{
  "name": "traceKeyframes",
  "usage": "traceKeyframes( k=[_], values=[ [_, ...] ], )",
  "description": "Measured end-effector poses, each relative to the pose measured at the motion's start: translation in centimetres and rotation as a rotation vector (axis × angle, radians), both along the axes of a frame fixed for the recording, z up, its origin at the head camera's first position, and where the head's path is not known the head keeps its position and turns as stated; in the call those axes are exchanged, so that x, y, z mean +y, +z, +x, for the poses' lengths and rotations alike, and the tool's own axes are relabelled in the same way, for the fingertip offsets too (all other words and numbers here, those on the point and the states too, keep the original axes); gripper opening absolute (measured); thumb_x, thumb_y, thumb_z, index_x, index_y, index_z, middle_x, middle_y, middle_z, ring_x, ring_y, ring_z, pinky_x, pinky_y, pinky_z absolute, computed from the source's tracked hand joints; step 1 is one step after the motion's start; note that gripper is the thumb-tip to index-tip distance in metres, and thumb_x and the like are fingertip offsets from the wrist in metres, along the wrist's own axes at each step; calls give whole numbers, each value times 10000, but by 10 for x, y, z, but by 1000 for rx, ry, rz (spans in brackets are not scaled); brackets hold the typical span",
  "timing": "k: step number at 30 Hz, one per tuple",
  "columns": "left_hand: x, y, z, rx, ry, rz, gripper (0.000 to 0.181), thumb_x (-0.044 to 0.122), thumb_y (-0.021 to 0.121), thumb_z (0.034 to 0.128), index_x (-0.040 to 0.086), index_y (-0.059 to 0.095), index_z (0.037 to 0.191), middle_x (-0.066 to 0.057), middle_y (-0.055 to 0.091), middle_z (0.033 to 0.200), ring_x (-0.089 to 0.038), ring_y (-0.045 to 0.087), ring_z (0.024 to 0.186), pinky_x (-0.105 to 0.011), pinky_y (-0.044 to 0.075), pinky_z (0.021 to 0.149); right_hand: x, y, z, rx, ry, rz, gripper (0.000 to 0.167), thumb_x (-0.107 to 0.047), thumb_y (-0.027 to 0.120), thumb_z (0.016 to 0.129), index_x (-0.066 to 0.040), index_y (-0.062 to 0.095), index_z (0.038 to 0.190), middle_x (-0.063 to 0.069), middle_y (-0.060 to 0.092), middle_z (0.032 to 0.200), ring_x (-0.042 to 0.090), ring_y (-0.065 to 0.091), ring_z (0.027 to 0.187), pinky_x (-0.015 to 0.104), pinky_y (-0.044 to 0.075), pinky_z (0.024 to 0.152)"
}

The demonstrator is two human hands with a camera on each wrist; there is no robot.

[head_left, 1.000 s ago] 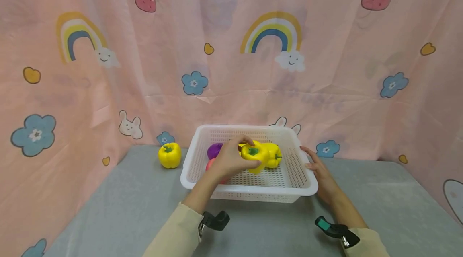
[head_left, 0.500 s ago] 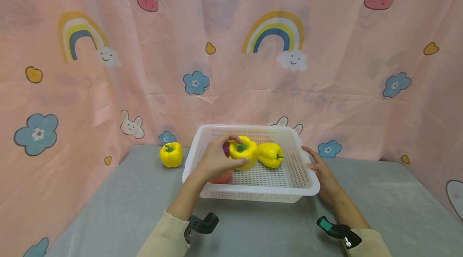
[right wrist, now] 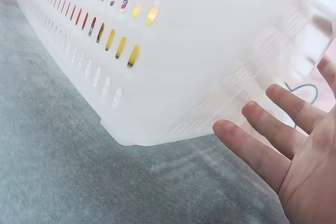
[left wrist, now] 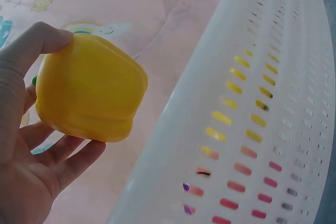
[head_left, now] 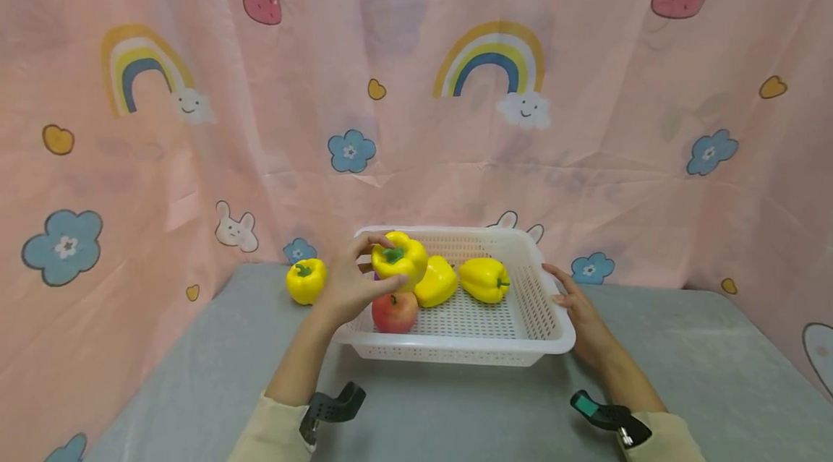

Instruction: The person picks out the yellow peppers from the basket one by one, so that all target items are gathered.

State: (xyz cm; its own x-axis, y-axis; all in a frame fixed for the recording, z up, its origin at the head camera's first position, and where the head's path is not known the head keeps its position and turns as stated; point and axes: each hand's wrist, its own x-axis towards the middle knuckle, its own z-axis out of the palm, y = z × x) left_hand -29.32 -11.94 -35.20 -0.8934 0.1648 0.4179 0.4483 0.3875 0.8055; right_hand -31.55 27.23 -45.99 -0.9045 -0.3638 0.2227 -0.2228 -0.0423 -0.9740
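In the head view my left hand (head_left: 354,281) grips a yellow bell pepper (head_left: 400,263) with a green stem, above the left part of a white perforated basket (head_left: 455,343). The left wrist view shows the bell pepper (left wrist: 92,87) between thumb and fingers, beside the basket wall (left wrist: 173,124). My right hand (head_left: 586,321) touches the basket's right rim; its fingers (right wrist: 262,153) lie nearly straight along the outer wall. Inside the basket are two yellow bell peppers (head_left: 437,283) (head_left: 484,280) and a red apple (head_left: 394,313). A purple item is mostly hidden behind my left hand.
Another yellow bell pepper (head_left: 306,281) stands on the grey table (head_left: 455,411), left of the basket, close to my left hand. A pink patterned curtain (head_left: 416,158) hangs behind the table. Both wrists carry black camera mounts (head_left: 335,404).
My left hand has moved left and slightly up with the bell pepper, from the basket's middle to its left side. The apple and another pepper have come into sight. The right hand stays put.
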Motion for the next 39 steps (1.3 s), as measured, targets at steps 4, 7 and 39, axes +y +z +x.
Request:
traceKeyframes(
  k=[4,7,39],
  values=[
    [-11,-4,1,25,31,45,426,168,853,767,125,623,1123,-49,641,1290,-275,570,1197,-502,551,1026,1,0,0,-6,12,-3,511,-204,282,1076,-309,183,1566,-135,454,1402,69,643,1118,309,620,846],
    [-18,-4,1,28,48,55,428,158,850,771,122,621,1131,-53,626,1333,-283,572,1216,-509,545,1032,0,1,0,-7,-1,8,510,-212,281,1076,-312,182,1567,-130,452,1397,68,646,1105,307,620,838],
    [-91,9,2,50,356,-5,483,225,828,826,47,589,1207,-143,586,1402,-334,551,1275,-543,500,1085,0,0,1,-10,-34,23,508,-216,294,1074,-319,207,1563,-147,508,1361,73,667,1049,293,625,808]
  ],
)
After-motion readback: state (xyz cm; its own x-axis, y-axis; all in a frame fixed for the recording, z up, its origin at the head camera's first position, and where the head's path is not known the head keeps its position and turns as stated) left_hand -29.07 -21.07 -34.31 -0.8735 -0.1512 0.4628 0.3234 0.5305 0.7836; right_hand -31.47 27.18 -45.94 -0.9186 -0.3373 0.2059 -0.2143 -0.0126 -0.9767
